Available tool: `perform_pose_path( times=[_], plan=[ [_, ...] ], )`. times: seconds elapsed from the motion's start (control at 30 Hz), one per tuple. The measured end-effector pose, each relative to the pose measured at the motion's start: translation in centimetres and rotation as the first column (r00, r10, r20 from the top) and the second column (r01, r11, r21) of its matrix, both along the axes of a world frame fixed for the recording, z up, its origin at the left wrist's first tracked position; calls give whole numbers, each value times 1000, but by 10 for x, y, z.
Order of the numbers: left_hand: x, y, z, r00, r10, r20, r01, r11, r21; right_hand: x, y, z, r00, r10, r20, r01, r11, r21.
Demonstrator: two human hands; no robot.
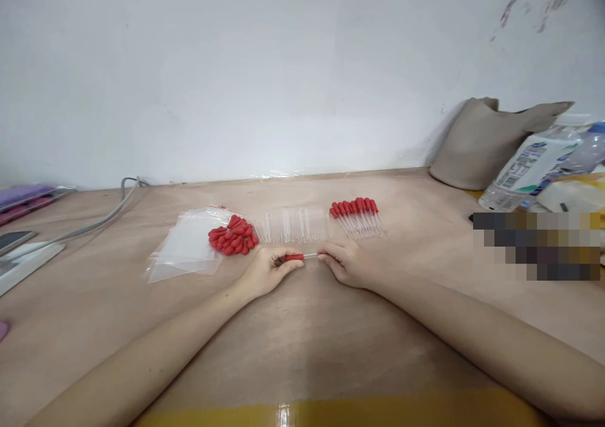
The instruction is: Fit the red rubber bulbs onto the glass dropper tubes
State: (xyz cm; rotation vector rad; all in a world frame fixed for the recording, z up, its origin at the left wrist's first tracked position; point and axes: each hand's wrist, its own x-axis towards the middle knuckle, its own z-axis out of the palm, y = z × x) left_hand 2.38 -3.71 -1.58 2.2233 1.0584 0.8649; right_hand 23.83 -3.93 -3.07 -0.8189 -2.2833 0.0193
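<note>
My left hand point(274, 268) pinches a red rubber dropper bulb point(294, 257) over the middle of the table. From the bulb's open end a thin clear glass tube point(310, 256) runs to my right hand point(344, 262), whose fingers are closed on its other part. Bulb and tube are lined up and meet, lying level. Behind my left hand is a pile of loose red bulbs point(233, 236). A row of clear tubes point(288, 226) lies beyond both hands. To its right rest several droppers point(357, 216) with red bulbs fitted on their tubes.
Clear zip bags point(186, 247) lie left of the bulb pile. A grey cable point(106, 216) and a phone point(16, 241) are at the far left. On the right stand a brown bag-like container point(482, 146) and a tilted plastic bottle point(529, 168). A white wall point(265, 80) rises behind.
</note>
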Motion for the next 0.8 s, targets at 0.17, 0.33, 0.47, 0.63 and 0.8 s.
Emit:
perform_pose_path(
  times=[0.17,0.33,0.47,0.63,0.8],
  plan=[
    [1,0,1,1000,-7,-5,7,1000,21,-2,1,-1,999,-11,44,12,1000,-21],
    [1,2,2,1000,26,7,-26,1000,7,-1,2,4,994,-45,99,46,999,-12],
    [2,0,5,999,41,-17,-41,999,12,3,0,13,981,-78,177,59,992,111],
    [2,-1,5,998,33,-55,-34,999,-26,6,-1,13,987,-47,153,20,984,177],
    [0,2,0,1000,15,-21,-17,996,-93,8,-1,12,986,-27,167,-17,966,257]
  ],
)
